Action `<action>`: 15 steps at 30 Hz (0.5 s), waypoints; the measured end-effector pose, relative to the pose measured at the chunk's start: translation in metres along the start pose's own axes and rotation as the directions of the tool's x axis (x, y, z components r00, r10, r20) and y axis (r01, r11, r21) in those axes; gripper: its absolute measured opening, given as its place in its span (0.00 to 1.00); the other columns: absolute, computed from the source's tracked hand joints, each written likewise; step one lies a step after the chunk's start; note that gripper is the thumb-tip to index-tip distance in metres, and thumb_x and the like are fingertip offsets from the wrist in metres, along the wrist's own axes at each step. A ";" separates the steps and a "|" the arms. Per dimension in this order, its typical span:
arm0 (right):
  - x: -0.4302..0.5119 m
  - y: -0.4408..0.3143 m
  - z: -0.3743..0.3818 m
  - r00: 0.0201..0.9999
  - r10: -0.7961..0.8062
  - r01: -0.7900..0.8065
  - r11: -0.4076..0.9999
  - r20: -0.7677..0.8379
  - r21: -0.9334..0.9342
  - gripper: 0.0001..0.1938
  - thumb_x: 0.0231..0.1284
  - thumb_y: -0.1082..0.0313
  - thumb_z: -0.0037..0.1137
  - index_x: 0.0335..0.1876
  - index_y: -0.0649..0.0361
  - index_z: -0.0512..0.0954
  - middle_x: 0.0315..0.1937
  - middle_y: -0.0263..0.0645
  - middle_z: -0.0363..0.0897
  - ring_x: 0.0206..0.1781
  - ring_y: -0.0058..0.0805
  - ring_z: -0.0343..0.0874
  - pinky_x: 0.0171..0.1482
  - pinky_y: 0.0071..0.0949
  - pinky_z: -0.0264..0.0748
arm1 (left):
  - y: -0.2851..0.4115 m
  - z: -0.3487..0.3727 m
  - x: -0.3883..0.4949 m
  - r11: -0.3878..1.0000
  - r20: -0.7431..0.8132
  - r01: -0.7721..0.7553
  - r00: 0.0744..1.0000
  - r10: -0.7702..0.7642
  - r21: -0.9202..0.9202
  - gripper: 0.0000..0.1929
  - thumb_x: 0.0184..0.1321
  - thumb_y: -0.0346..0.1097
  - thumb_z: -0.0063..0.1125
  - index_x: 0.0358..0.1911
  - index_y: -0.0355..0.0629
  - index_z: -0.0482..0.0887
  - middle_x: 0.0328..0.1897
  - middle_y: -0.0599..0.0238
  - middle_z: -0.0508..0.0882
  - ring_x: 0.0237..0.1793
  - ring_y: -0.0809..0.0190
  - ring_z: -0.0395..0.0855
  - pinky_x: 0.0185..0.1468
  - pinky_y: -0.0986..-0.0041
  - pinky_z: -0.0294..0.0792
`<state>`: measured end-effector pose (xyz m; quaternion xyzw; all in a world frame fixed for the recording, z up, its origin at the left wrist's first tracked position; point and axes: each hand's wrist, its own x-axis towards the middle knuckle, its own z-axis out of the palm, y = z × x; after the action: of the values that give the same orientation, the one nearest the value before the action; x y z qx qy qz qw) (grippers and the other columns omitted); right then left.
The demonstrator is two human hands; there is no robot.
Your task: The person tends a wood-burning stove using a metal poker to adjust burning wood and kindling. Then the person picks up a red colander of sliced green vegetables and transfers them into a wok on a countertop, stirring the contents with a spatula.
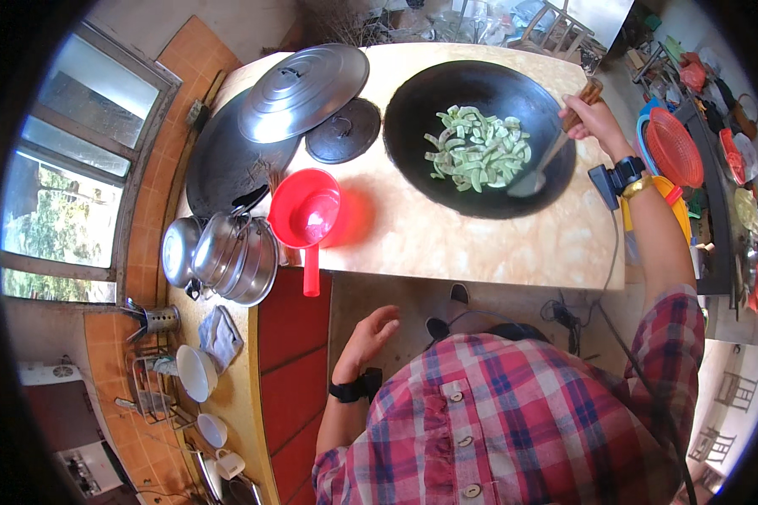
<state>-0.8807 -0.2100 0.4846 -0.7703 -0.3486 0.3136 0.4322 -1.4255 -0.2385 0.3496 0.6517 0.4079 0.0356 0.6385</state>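
My right hand (597, 123) is closed around the wooden handle of a metal wok spatula (533, 180). The spatula's blade rests in a large black wok (480, 79), at the lower right edge of a pile of cut green beans (474, 148). My left hand (369, 338) hangs in front of the counter, fingers slightly apart, holding nothing. Nearest to it on the counter is a red plastic ladle (306, 208), its handle jutting over the front edge.
Left of the wok lie a large metal lid (306, 91), a smaller dark lid (344, 130) and another dark wok (221, 151). Stacked steel pots (237, 259) stand at the corner. White bowls (196, 374) sit on the side counter; a red plastic basket (674, 146) is at the right.
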 end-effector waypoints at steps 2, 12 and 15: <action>0.006 0.017 0.003 0.998 0.056 -0.054 0.997 -0.037 0.055 0.21 0.58 0.49 0.50 0.31 0.64 0.77 0.23 0.38 0.78 0.17 0.20 0.76 0.20 0.14 0.72 | 0.003 -0.004 0.009 0.996 0.008 0.024 1.000 -0.024 -0.083 0.18 0.63 0.36 0.50 0.53 0.35 0.71 0.50 0.62 0.78 0.51 0.65 0.74 0.55 0.75 0.65; 0.050 0.056 0.107 0.951 -0.285 0.310 0.860 -0.123 0.404 0.09 0.63 0.64 0.48 0.36 0.63 0.73 0.34 0.38 0.81 0.23 0.20 0.79 0.24 0.14 0.75 | 0.038 -0.018 0.047 0.989 -0.018 0.114 0.993 -0.117 -0.092 0.19 0.63 0.39 0.50 0.53 0.35 0.71 0.48 0.62 0.78 0.51 0.65 0.74 0.56 0.74 0.64; 0.058 0.048 0.103 0.891 -0.423 0.453 0.813 -0.164 0.367 0.09 0.64 0.65 0.46 0.37 0.62 0.72 0.35 0.36 0.80 0.27 0.21 0.80 0.28 0.16 0.75 | 0.041 -0.016 0.055 0.989 -0.015 0.131 0.991 -0.133 -0.065 0.19 0.63 0.39 0.51 0.53 0.34 0.71 0.47 0.62 0.79 0.51 0.65 0.74 0.55 0.75 0.64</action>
<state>-0.9159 -0.1355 0.3876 -0.5771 -0.4294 0.2404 0.6518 -1.3776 -0.1878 0.3620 0.6021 0.4548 0.0125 0.6561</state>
